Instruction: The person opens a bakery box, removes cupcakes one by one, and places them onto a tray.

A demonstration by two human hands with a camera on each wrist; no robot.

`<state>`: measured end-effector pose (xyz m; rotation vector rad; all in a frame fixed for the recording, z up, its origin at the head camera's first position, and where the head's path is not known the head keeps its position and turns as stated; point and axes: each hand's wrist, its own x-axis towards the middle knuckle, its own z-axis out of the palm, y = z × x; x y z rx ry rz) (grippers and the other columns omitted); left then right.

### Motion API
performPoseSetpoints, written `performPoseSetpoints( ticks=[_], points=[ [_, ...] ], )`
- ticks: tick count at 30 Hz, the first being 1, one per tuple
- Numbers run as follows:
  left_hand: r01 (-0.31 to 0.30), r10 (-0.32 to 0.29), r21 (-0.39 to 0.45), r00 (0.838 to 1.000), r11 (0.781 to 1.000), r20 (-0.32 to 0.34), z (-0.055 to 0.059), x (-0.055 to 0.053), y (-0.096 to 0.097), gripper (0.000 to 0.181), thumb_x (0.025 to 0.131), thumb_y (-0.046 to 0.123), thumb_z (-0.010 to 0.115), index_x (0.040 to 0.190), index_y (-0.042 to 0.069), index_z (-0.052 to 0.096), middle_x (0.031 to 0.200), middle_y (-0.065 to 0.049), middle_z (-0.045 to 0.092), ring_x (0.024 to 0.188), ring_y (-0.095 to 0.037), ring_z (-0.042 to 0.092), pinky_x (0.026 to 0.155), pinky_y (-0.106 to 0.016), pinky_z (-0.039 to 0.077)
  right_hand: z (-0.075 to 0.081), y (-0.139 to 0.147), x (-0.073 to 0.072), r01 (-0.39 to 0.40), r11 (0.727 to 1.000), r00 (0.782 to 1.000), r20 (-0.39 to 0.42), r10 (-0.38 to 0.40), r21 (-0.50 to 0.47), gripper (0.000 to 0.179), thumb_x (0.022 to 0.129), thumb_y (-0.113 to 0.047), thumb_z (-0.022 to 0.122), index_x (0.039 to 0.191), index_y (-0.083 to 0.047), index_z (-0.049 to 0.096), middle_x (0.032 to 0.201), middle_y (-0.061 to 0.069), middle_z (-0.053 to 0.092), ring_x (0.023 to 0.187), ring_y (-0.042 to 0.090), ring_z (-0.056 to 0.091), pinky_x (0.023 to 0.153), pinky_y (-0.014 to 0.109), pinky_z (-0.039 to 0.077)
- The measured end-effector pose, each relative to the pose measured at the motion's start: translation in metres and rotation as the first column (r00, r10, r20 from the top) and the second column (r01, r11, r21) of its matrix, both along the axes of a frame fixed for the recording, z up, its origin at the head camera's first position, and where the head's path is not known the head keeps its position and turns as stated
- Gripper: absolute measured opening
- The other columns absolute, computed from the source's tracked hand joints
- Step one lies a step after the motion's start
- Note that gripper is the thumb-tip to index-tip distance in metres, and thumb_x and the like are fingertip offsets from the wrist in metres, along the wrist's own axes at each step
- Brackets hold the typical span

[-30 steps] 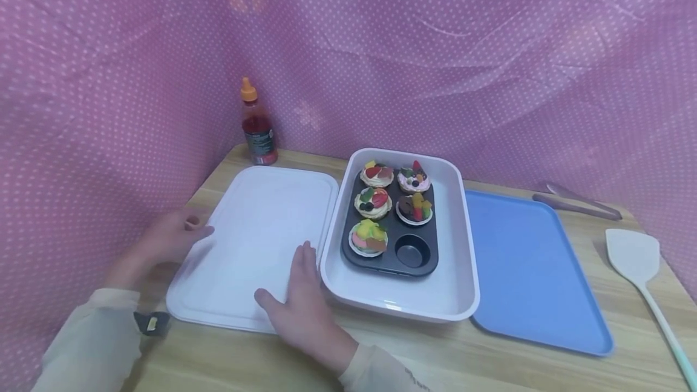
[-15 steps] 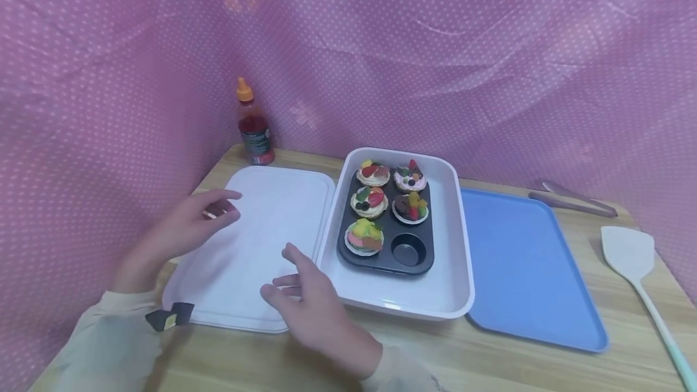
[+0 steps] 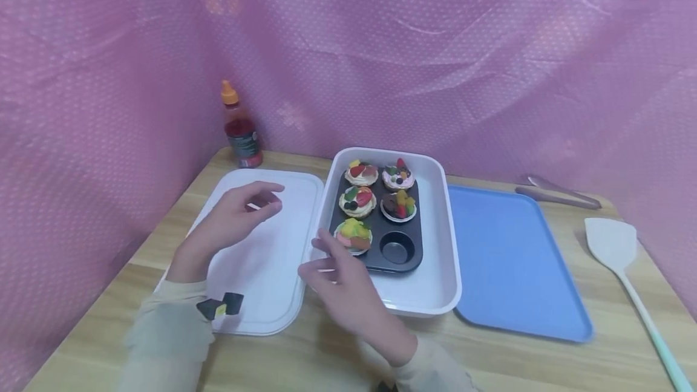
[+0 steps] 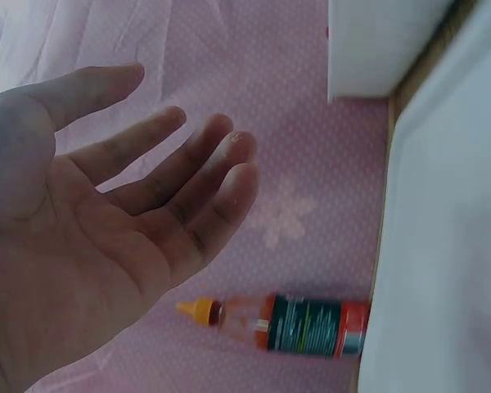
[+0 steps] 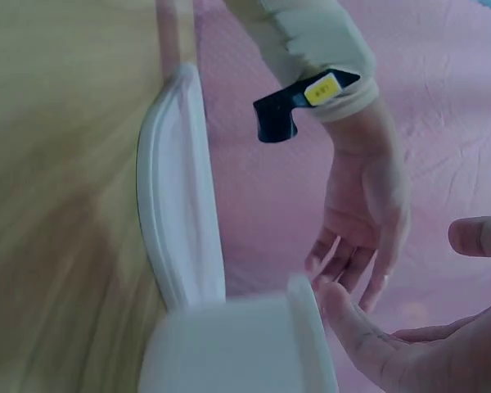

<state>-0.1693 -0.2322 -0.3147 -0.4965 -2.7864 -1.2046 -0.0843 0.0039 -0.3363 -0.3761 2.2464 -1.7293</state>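
Note:
Above the white cutting board (image 3: 267,295), my left hand (image 3: 231,216) hovers with relaxed, slightly bent fingers; in the left wrist view its palm (image 4: 90,237) holds nothing. My right hand (image 3: 351,289) is over the near left corner of the white bin (image 3: 452,271), thumb and fingers apart, holding nothing. Whether it touches the rim, I cannot tell. Inside the bin lies a dark muffin tin (image 3: 376,262). Several of its cups hold fruit-topped tarts, such as the yellow-topped tart (image 3: 354,231) nearest my right hand; the near right cup (image 3: 396,248) is bare.
A sauce bottle (image 3: 242,138) with an orange cap stands at the back left. Right of the bin lies a blue tray (image 3: 506,259), with metal tongs (image 3: 561,192) behind it. A white spatula (image 3: 612,244) lies at the far right. Pink dotted cloth (image 3: 348,65) hangs behind the table.
Both hands have moved right: the left from the cutting board's left edge to above it, the right from the board to the bin's near left corner. The head view has shifted slightly.

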Motion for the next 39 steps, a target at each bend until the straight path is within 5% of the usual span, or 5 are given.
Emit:
performPoseSetpoints(
  ticks=[10,16,26,33,39],
  points=[
    [-0.043,0.043,0.003,0.993,0.999,0.109,-0.007,-0.014,0.034,0.042,0.1,0.025,0.062,0.139,0.009,0.058,0.127,-0.017,0.067,0.116,-0.034,0.062,0.094,-0.05,0.055,-0.003,0.033,-0.01,0.13,0.992,0.99,-0.048,-0.129,0.005,0.061,0.099,-0.029,0.065,0.153,-0.014,0.041,0.14,0.009,0.062,0.123,0.026,0.064,0.105,0.046,0.051],
    [-0.086,0.105,-0.08,0.955,0.993,0.277,-0.012,-0.024,0.053,0.054,0.1,0.037,0.06,0.148,0.015,0.048,0.138,-0.018,0.059,0.127,-0.036,0.055,0.099,-0.051,0.053,-0.003,0.047,-0.016,0.209,0.978,0.976,-0.057,-0.209,-0.011,0.057,0.099,-0.021,0.064,0.151,-0.011,0.044,0.134,0.011,0.065,0.121,0.026,0.065,0.103,0.043,0.053],
    [-0.101,0.13,-0.097,0.921,0.99,0.367,-0.03,-0.037,0.068,0.054,0.1,0.037,0.059,0.149,0.017,0.047,0.138,-0.019,0.058,0.128,-0.036,0.055,0.103,-0.054,0.049,-0.002,0.06,-0.021,0.212,0.974,0.975,-0.055,-0.217,-0.083,0.058,0.101,-0.018,0.062,0.153,-0.008,0.039,0.135,0.02,0.062,0.116,0.028,0.068,0.094,0.04,0.058],
    [-0.082,0.103,-0.08,0.946,0.993,0.309,-0.04,-0.041,0.071,0.045,0.099,0.022,0.062,0.142,0.014,0.055,0.121,-0.018,0.066,0.107,-0.031,0.063,0.091,-0.045,0.052,-0.002,0.066,-0.025,0.201,0.976,0.977,-0.054,-0.206,-0.085,0.056,0.102,-0.016,0.06,0.153,-0.007,0.038,0.134,0.021,0.063,0.114,0.029,0.069,0.094,0.038,0.058],
    [-0.075,0.097,-0.086,0.951,0.994,0.292,-0.04,-0.042,0.075,0.043,0.097,0.016,0.063,0.14,0.013,0.058,0.118,-0.017,0.066,0.097,-0.028,0.064,0.083,-0.039,0.053,-0.003,0.071,-0.031,0.208,0.973,0.974,-0.063,-0.215,-0.102,0.055,0.102,-0.012,0.057,0.153,-0.002,0.036,0.132,0.025,0.062,0.112,0.034,0.068,0.091,0.031,0.058]
  ],
)
